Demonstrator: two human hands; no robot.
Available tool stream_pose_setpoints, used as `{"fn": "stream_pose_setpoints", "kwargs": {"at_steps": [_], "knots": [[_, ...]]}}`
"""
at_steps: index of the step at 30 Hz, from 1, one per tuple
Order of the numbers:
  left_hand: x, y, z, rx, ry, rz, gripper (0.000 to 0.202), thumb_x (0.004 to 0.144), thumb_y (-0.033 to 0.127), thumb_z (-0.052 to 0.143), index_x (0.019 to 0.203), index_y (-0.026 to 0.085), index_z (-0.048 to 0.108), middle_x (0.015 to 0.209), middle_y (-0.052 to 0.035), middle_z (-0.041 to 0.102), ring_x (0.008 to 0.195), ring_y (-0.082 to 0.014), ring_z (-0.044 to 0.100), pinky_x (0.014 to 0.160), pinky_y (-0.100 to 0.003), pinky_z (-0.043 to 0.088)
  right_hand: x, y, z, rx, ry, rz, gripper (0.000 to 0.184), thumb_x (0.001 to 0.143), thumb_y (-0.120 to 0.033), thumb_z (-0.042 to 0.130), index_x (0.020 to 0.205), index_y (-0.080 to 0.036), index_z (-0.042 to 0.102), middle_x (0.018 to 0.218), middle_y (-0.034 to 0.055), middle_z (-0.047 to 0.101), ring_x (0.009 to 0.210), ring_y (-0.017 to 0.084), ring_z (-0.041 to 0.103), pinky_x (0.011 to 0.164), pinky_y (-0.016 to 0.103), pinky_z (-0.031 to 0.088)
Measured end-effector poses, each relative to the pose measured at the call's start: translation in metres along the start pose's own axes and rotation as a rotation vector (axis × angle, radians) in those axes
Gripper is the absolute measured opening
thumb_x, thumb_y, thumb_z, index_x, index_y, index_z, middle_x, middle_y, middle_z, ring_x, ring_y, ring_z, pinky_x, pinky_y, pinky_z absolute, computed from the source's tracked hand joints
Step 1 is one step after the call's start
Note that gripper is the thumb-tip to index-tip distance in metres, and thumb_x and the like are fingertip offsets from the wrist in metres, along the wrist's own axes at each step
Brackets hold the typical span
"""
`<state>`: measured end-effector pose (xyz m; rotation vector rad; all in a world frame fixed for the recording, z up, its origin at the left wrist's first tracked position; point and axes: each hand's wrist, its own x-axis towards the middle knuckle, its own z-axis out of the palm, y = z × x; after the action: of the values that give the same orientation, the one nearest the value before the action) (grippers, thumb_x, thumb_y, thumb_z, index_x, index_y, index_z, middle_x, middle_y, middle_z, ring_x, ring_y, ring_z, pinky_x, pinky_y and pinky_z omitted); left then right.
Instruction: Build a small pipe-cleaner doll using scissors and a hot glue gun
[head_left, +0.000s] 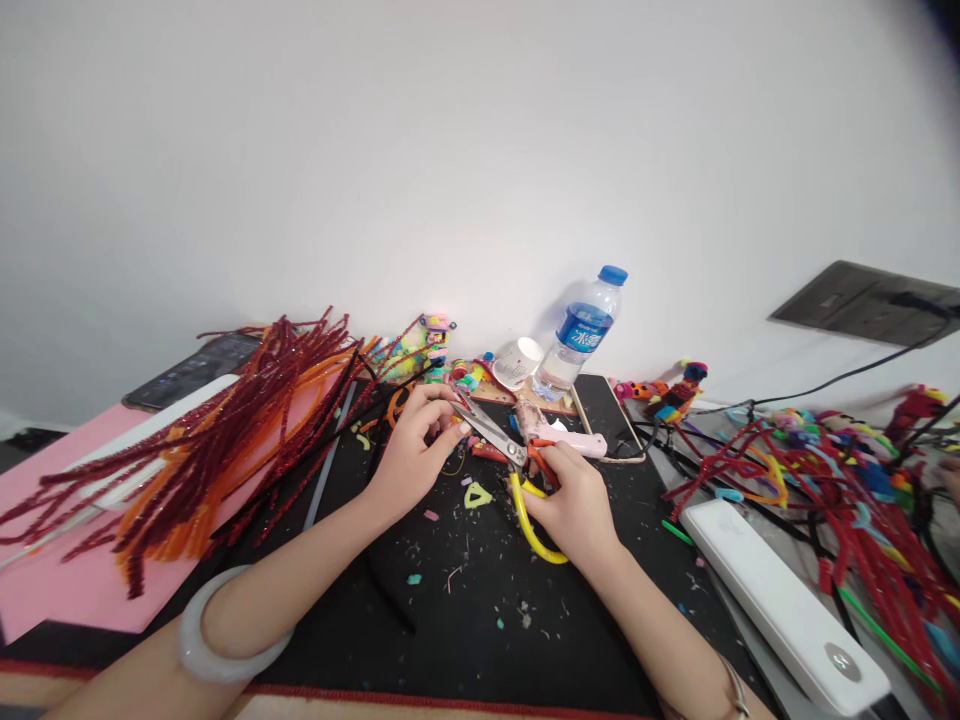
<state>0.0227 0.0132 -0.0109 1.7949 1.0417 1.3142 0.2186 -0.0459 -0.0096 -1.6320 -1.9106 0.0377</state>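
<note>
My right hand [577, 505] is closed round the handles of a pair of scissors [491, 432], with one yellow loop below the palm. Their metal blades point up and left, and their tips reach my left hand [420, 445]. The fingers of that left hand are pinched together beside the blade tips; whatever lies between them is too small to make out. Below the hands, foam and fibre scraps are scattered on a black mat [465, 620]. One larger scrap is a yellow-green foam ring [477, 495].
Red and orange pipe cleaners [247, 440] heap up at left, partly over a phone [187, 370]. A water bottle [585, 330], paper cup [517, 362] and pink glue gun [577, 442] stand or lie behind my hands. At right are a white power bank [784, 605] and tangled pipe cleaners [862, 530].
</note>
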Motion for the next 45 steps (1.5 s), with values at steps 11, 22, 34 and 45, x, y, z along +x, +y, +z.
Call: {"fn": "stream_pose_setpoints", "kwargs": {"at_steps": [11, 22, 34, 45], "knots": [[-0.0007, 0.0016, -0.0006, -0.006, 0.006, -0.036, 0.006, 0.081, 0.019, 0.054, 0.076, 0.018, 0.056, 0.103, -0.0035, 0.048, 0.068, -0.0106, 0.046, 0.067, -0.03, 0.043, -0.0013, 0.0005, 0.001, -0.046, -0.032, 0.022, 0.017, 0.067, -0.024, 0.06, 0.062, -0.02, 0.044, 0.066, -0.0011, 0.052, 0.057, 0.012, 0.046, 0.052, 0.023, 0.034], [0.0014, 0.0028, 0.0008, -0.024, 0.016, -0.076, 0.006, 0.079, 0.021, 0.056, 0.074, 0.017, 0.058, 0.103, -0.0032, 0.049, 0.065, -0.0094, 0.045, 0.063, -0.03, 0.042, -0.0018, -0.0033, 0.0005, -0.068, -0.078, 0.094, 0.025, 0.066, -0.026, 0.059, 0.058, -0.021, 0.035, 0.062, -0.0014, 0.048, 0.054, 0.012, 0.042, 0.051, 0.024, 0.031], [0.0007, -0.0004, 0.0006, -0.025, 0.007, -0.089, 0.007, 0.079, 0.022, 0.058, 0.076, 0.016, 0.06, 0.104, -0.0026, 0.048, 0.066, -0.0086, 0.046, 0.064, -0.029, 0.041, -0.002, -0.0042, -0.0003, -0.072, -0.091, 0.11, 0.027, 0.066, -0.026, 0.057, 0.056, -0.021, 0.032, 0.06, -0.0016, 0.048, 0.053, 0.011, 0.041, 0.051, 0.024, 0.029], [0.0021, 0.0004, 0.0003, -0.006, 0.017, -0.076, 0.01, 0.079, 0.024, 0.059, 0.078, 0.016, 0.064, 0.103, -0.0037, 0.05, 0.069, -0.0101, 0.049, 0.066, -0.029, 0.044, -0.0034, -0.0011, 0.0015, -0.086, -0.071, 0.096, 0.03, 0.068, -0.026, 0.056, 0.054, -0.021, 0.029, 0.054, -0.0028, 0.044, 0.049, 0.01, 0.036, 0.049, 0.023, 0.026]]}}
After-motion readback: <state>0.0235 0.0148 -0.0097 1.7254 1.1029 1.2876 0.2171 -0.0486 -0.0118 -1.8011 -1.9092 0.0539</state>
